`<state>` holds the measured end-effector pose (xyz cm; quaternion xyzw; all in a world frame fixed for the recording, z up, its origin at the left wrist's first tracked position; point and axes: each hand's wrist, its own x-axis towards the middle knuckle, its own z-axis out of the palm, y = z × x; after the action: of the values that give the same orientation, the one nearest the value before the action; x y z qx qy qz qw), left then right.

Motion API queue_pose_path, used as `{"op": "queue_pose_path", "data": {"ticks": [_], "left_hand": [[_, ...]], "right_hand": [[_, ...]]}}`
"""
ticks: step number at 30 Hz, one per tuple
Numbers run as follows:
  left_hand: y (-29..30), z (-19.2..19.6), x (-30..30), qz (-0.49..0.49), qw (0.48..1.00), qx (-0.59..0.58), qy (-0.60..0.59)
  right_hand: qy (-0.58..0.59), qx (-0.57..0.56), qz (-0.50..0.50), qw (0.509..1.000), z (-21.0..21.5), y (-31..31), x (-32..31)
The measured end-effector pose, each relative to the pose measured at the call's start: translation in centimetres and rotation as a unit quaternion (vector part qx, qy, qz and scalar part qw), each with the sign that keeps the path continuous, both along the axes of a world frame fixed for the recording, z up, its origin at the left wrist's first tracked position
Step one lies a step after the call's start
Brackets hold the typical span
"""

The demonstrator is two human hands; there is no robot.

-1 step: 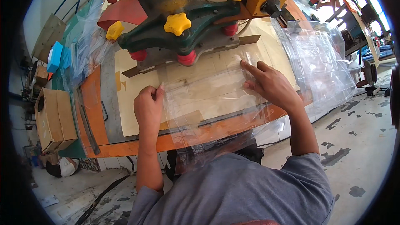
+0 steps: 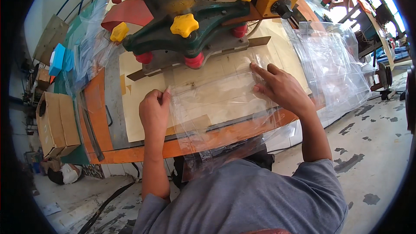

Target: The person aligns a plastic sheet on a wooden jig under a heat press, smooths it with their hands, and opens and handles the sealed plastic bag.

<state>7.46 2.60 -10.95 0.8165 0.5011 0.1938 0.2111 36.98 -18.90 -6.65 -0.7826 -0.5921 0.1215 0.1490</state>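
Observation:
A clear plastic sheet [image 2: 216, 97] lies over tan board [image 2: 134, 121] on the machine's worktable. Its near end hangs over the table's front edge toward my lap. At the sheet's left edge, my left hand [image 2: 152, 108] is closed, pinching the plastic between thumb and fingers. My right hand [image 2: 284, 89] rests on the right part of the sheet, index finger and thumb stretched out and apart. Just beyond the sheet, a thin metal bar [image 2: 259, 42] sits under the dark green press head [image 2: 212, 21], which carries yellow star knobs [image 2: 184, 25] and red round fittings [image 2: 194, 60].
More clear plastic sheets [image 2: 333, 69] are heaped at the right end of the table. A yellow control box [image 2: 271, 0] with a black knob stands at the back right. Folded plastic [image 2: 89, 47] and a cardboard box [image 2: 58, 123] are on the left. The orange table edge [image 2: 234, 133] runs before me.

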Motion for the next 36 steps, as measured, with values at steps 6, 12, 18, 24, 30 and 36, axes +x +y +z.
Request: {"op": "queue_pose_path", "data": {"ticks": [6, 12, 18, 24, 30, 36], "left_hand": [[0.03, -0.04, 0.01, -0.004, 1.0, 0.01, -0.004], [0.08, 0.03, -0.1, 0.0, 1.0, -0.001, -0.005], [0.08, 0.06, 0.25, -0.001, 1.0, 0.02, 0.005], [0.06, -0.03, -0.05, 0.002, 1.0, 0.004, 0.011], [0.24, -0.12, -0.2, -0.005, 1.0, 0.013, 0.002], [0.22, -0.02, 0.0, 0.005, 1.0, -0.003, 0.005]], "right_hand": [[-0.004, -0.004, 0.0, 1.0, 0.02, 0.05, -0.04], [-0.006, -0.005, -0.002, 1.0, 0.04, 0.24, -0.14], [0.001, 0.002, 0.0, 1.0, 0.26, 0.13, -0.21], [0.018, -0.017, -0.015, 1.0, 0.48, 0.32, -0.38], [0.003, -0.007, -0.011, 1.0, 0.28, 0.22, -0.18], [-0.002, 0.0, -0.004, 1.0, -0.04, 0.17, 0.02]]}}
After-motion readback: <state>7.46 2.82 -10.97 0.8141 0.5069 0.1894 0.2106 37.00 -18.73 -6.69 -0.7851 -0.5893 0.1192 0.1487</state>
